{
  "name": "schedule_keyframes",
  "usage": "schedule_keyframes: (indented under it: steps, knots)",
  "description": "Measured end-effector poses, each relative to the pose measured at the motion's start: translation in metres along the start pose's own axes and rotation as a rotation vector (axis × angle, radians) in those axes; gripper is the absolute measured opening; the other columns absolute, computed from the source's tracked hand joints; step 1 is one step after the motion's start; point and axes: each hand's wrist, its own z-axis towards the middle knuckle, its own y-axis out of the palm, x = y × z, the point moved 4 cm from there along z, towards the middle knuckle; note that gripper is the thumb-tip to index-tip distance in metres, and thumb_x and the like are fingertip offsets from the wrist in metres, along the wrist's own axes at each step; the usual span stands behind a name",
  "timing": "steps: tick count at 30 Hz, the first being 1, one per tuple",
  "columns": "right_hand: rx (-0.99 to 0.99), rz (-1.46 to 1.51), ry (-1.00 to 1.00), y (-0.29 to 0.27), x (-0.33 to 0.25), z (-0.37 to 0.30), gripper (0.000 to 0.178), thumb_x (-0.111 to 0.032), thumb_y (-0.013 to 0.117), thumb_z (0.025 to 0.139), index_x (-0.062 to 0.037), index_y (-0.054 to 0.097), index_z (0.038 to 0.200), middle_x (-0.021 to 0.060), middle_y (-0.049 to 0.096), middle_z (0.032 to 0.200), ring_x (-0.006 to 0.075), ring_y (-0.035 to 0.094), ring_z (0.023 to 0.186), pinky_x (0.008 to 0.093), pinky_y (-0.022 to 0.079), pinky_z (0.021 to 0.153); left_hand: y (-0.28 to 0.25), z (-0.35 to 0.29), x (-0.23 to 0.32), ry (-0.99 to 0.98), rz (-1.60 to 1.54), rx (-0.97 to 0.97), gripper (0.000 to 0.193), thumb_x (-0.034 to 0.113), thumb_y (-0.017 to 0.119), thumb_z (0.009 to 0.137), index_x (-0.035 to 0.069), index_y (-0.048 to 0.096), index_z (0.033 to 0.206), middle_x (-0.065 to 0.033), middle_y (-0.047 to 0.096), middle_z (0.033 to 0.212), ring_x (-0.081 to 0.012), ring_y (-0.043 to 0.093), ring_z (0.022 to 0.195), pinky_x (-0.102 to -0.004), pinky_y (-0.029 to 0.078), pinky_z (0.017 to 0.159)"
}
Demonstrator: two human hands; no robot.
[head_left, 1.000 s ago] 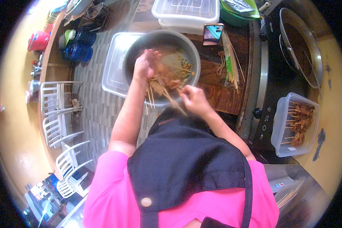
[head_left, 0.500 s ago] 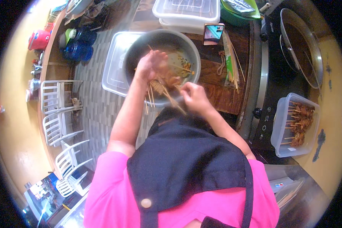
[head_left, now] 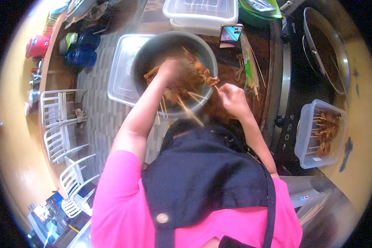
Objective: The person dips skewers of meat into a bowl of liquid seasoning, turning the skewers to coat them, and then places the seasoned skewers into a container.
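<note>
L hand [head_left: 169, 68] in bowl [head_left: 153, 49] | R hand [head_left: 232, 99] grip unclear | skewers [head_left: 182, 99] blurred

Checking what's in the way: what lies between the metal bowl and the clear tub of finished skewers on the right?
In the head view, between the metal bowl and the clear tub lie loose bamboo sticks on the brown board, then the black cooker.
</note>
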Motion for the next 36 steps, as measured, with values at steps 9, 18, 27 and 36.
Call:
schedule_keyframes:
  steps: [9, 18, 27, 36]
  knots:
    - [0.030, 0.014, 0.102, -0.031, -0.007, 0.000, 0.007, -0.006, 0.058, 0.073, -0.0004, 0.059, 0.078, 0.0175, 0.059, 0.075, 0.0306, 0.059, 0.070, 0.0360, 0.046, 0.064, -0.017, -0.006, 0.004, 0.536, 0.397, 0.199, 0.023, 0.020, 0.064, 0.065, 0.011, 0.064, 0.086, -0.0082, 0.062, 0.087, -0.0267, 0.059, 0.084, -0.0350, 0.049, 0.071]
    - [-0.126, -0.106, -0.023, 0.004, -0.013, 0.029, 0.010, -0.007, 0.055, 0.073, 0.0016, 0.058, 0.073, 0.0206, 0.059, 0.075, 0.0343, 0.059, 0.076, 0.0395, 0.046, 0.069, -0.035, -0.111, -0.007, 0.525, 0.159, 0.187, 0.029, 0.002, 0.059, 0.062, 0.013, 0.064, 0.088, -0.0055, 0.061, 0.091, -0.0250, 0.055, 0.090, -0.0344, 0.046, 0.079]
    - [-0.169, -0.210, 0.004, 0.010, -0.019, 0.043, 0.011, -0.006, 0.054, 0.073, 0.0031, 0.059, 0.074, 0.0223, 0.058, 0.075, 0.0360, 0.058, 0.076, 0.0409, 0.046, 0.069, -0.035, -0.101, 0.005, 0.287, 0.099, 0.051, 0.033, 0.008, 0.064, 0.063, 0.011, 0.062, 0.096, -0.0119, 0.061, 0.089, -0.0292, 0.057, 0.087, -0.0382, 0.046, 0.075]
    - [-0.034, -0.284, 0.030, 0.018, -0.002, 0.041, 0.009, -0.006, 0.055, 0.074, 0.0024, 0.057, 0.074, 0.0224, 0.058, 0.078, 0.0364, 0.057, 0.078, 0.0428, 0.046, 0.070, 0.020, 0.013, 0.009, 0.321, 0.525, -0.143, 0.017, 0.019, 0.058, 0.070, 0.010, 0.065, 0.084, -0.0134, 0.063, 0.083, -0.0290, 0.061, 0.078, -0.0383, 0.049, 0.070]
